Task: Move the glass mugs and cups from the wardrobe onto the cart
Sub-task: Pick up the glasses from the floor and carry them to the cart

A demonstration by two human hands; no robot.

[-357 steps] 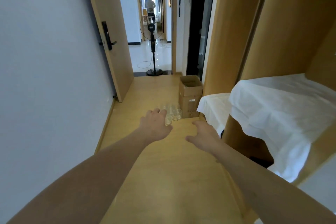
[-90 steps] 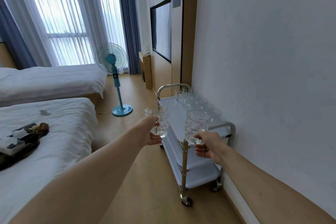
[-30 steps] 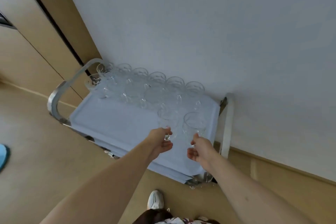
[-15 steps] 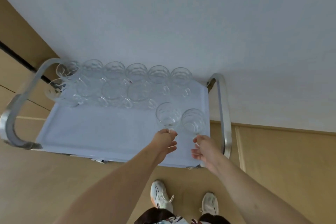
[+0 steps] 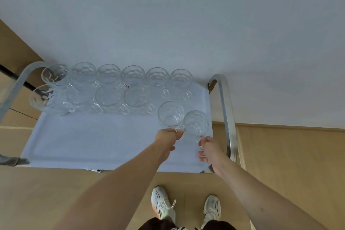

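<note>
Mugs [image 5: 170, 115] now down on cart [image 5: 97, 142], no longer carried. Left hand [image 5: 167, 139] and right hand [image 5: 210, 148] still pinching handles. Release next.

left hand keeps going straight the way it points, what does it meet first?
Probably the second-row mug or the gap beside it. The left hand grips a mug by its handle, pointing toward the wall. That carried mug would lead; depth from this top-down view is unclear.
</note>
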